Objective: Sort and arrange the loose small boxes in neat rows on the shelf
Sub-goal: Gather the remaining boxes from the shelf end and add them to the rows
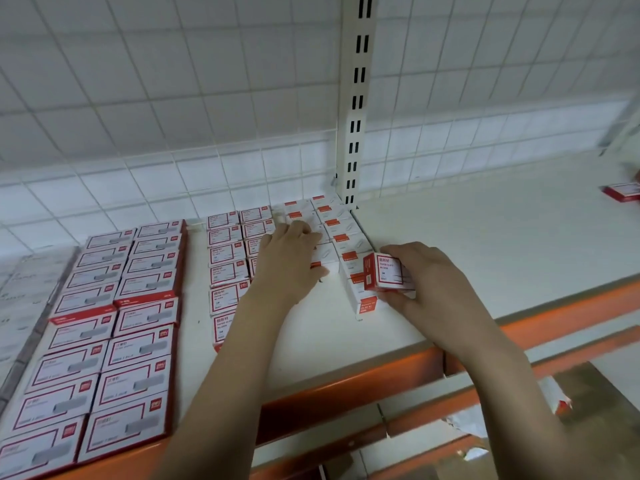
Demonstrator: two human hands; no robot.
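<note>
Small red-and-white boxes lie in rows on the white shelf. My right hand grips one small paper-clip box, tilted, just above the front end of the right-most row of white boxes. My left hand rests flat, fingers straight, on the boxes of the middle rows, and covers several of them. Two rows of larger red-trimmed boxes fill the shelf's left part.
A slotted white upright stands at the back against the wire-grid wall. One stray box lies far right on the neighbouring shelf. The shelf's orange front rail runs below my arms, with a lower shelf under it.
</note>
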